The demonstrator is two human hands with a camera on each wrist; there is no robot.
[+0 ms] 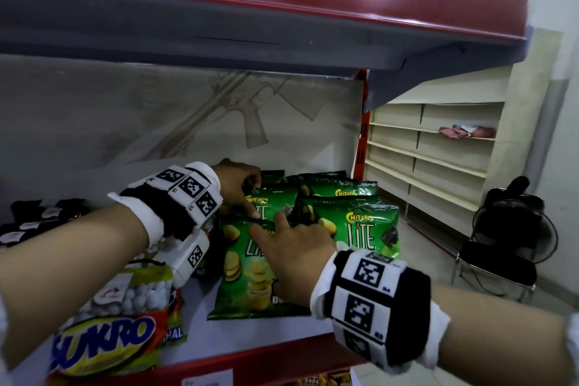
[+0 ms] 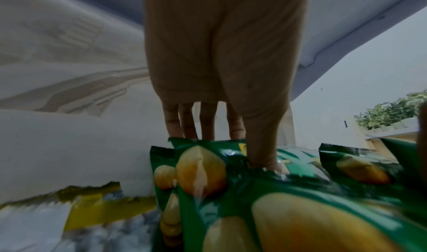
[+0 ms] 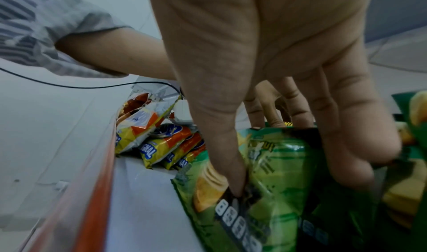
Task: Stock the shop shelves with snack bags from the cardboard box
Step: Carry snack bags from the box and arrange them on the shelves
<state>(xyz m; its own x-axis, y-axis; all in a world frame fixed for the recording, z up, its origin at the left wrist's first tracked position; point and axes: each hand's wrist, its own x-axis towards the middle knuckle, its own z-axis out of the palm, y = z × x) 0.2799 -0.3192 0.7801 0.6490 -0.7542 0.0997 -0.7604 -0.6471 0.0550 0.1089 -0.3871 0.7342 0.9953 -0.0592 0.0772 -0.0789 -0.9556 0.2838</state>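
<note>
While your left hand (image 1: 238,185) pinches the top of a standing Chitato Lite bag (image 1: 275,207) on the shelf (image 1: 194,341), your right hand (image 1: 294,254) grips the front bag (image 1: 247,273), probably to square up the row.

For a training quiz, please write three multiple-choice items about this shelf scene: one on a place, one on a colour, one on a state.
1. Where do the Sukro bags lie?
A. left of the green bags
B. right of them
C. on the upper shelf

2. What colour is the shelf's front edge?
A. blue
B. red
C. yellow

3. What does the left hand do?
A. hangs idle
B. pinches a green Chitato bag
C. holds a box

Answers: 1 A, they lie at the shelf's left; 2 B, the strip is red; 3 B, thumb in front and fingers behind the bag's top.
</note>
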